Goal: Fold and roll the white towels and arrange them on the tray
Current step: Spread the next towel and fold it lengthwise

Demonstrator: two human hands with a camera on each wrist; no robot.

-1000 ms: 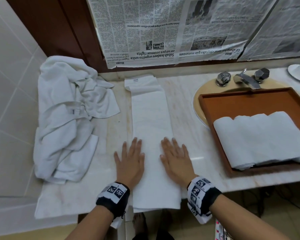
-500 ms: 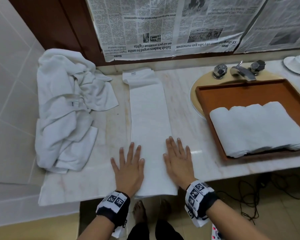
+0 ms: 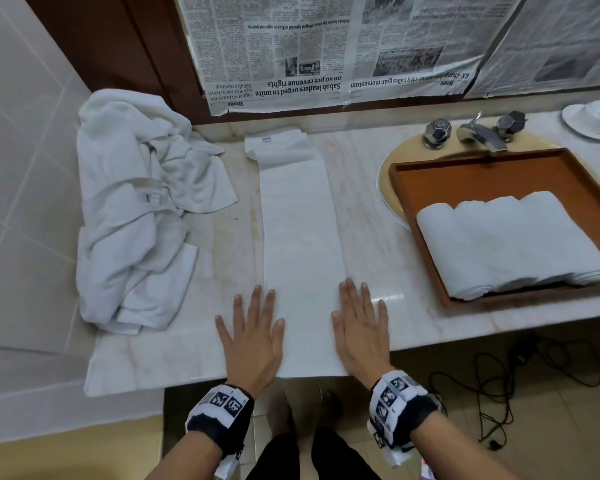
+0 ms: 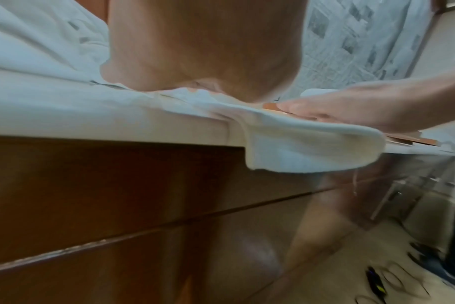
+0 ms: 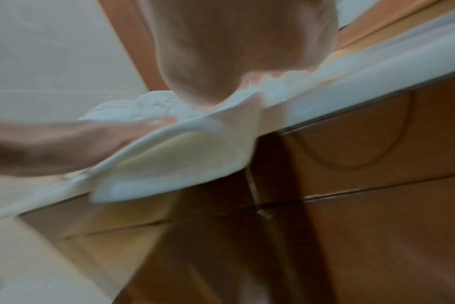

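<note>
A white towel folded into a long narrow strip (image 3: 300,237) runs from the back wall to the counter's front edge, where its near end (image 4: 312,148) hangs a little over. My left hand (image 3: 253,337) lies flat on the strip's left edge, fingers straight. My right hand (image 3: 359,332) lies flat on its right edge, also with straight fingers. Both press the towel (image 5: 174,164) down. A brown wooden tray (image 3: 492,171) sits over the sink at the right and holds several rolled white towels (image 3: 510,240) side by side.
A heap of unfolded white towels (image 3: 136,216) lies at the counter's left against the tiled wall. Taps (image 3: 478,133) stand behind the tray, a white dish (image 3: 593,117) at the far right. Newspaper (image 3: 326,50) covers the wall. Cables (image 3: 499,386) trail on the floor.
Both hands have slid back along the strip toward the counter's front edge, and have spread slightly apart to its two edges. The towel's overhanging end is shorter.
</note>
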